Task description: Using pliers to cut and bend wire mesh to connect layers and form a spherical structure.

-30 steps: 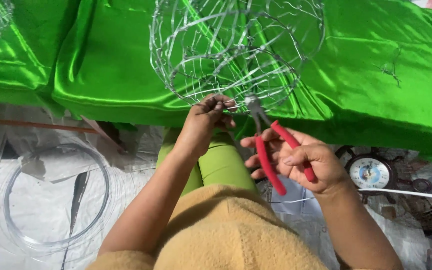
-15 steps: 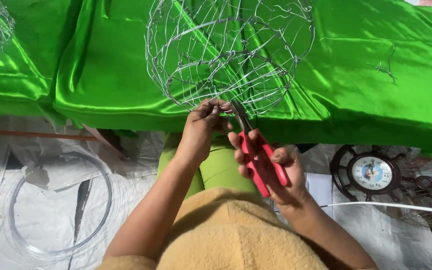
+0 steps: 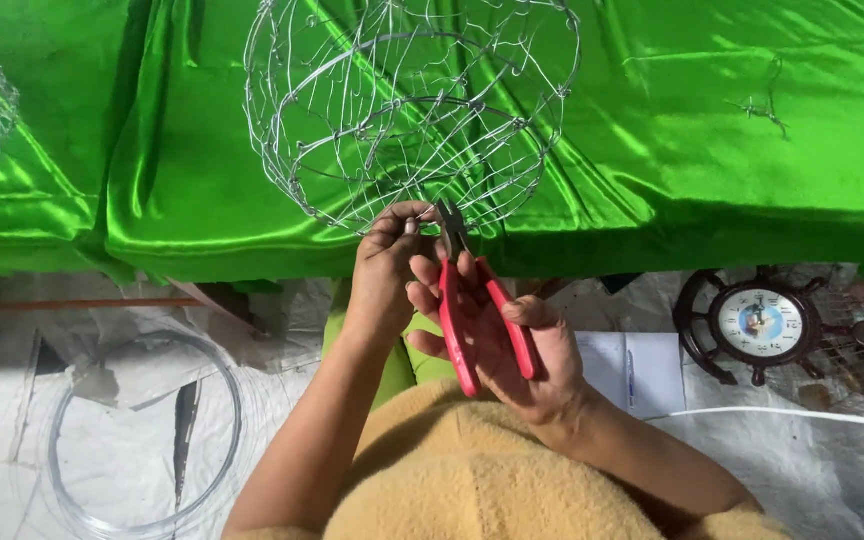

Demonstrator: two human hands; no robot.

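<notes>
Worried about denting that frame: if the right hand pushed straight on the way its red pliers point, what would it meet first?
Probably the lower rim of the round silver wire-mesh frame: the right hand aims the red-handled pliers up at it, jaws seemingly already on the wire, though depth is unclear.

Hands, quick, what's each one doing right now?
Left hand: fingers pinched on the wire frame at its lower rim.
Right hand: closed around the red-handled pliers.
</notes>
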